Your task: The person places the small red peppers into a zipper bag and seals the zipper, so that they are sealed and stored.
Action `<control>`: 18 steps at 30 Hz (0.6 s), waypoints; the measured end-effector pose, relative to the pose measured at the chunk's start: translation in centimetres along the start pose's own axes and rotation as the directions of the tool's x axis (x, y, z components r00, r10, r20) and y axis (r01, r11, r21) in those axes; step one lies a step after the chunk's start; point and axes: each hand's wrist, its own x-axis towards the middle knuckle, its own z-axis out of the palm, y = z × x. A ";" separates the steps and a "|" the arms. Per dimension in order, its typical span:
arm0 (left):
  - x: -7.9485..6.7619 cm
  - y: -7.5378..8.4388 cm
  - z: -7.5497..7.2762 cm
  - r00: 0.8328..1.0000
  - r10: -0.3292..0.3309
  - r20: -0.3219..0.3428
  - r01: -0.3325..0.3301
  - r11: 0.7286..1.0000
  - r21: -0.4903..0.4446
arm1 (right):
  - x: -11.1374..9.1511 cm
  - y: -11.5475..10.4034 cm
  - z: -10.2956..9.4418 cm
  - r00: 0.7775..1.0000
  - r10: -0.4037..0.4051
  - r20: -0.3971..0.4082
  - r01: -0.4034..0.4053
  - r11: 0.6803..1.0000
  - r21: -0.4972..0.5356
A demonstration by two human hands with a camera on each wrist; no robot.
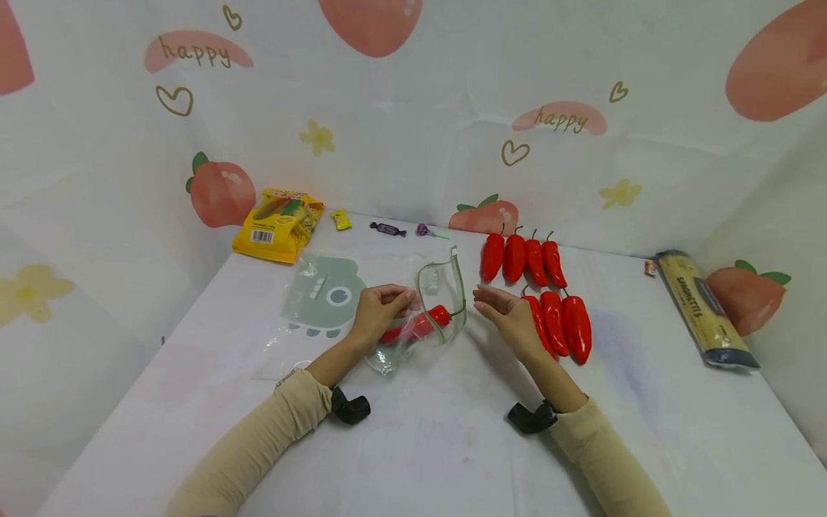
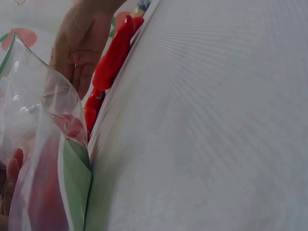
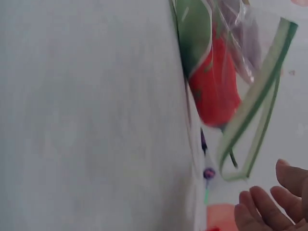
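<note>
A clear zip bag (image 1: 293,352) with a green cartoon print lies partly on the table, its green-edged mouth (image 3: 258,89) raised and gaping to the right. One red chili pepper (image 1: 423,324) is inside, its stem reaching the mouth. My left hand (image 1: 377,314) pinches the bag's upper side near the opening; in the left wrist view its fingers (image 2: 13,175) show through the plastic. Just right of the mouth is my right hand (image 1: 510,319), fingers extended and holding nothing. Behind and beside it, several red chili peppers (image 1: 576,329) lie in two rows.
At the back left stands a yellow snack bag (image 1: 274,228). A yellow candy (image 1: 341,220), a dark wrapped candy (image 1: 388,228) and a lollipop (image 1: 423,230) line the back edge. On the right lie a spaghetti pack (image 1: 707,309) and a small wrapped piece (image 1: 650,268).
</note>
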 end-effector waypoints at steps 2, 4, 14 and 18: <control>0.0 0.0 0.0 1.000 -0.003 0.001 0.003 1.000 0.009 | -0.2 0.0 -1.0 1.000 0.007 -0.028 -0.008 1.000 0.000; 0.0 0.0 0.0 1.000 -0.010 0.001 0.010 1.000 0.015 | -0.2 -0.1 -2.0 0.997 0.014 -0.072 -0.014 1.000 -0.006; 0.1 -0.2 0.0 1.000 -0.016 0.000 0.016 1.000 0.013 | 0.1 0.3 -5.5 0.959 0.111 -0.261 -0.121 0.992 -0.023; 0.2 -0.3 0.0 1.000 -0.022 0.003 0.022 1.000 0.009 | 0.2 0.5 -5.7 0.953 0.159 -0.259 -0.179 0.982 -0.054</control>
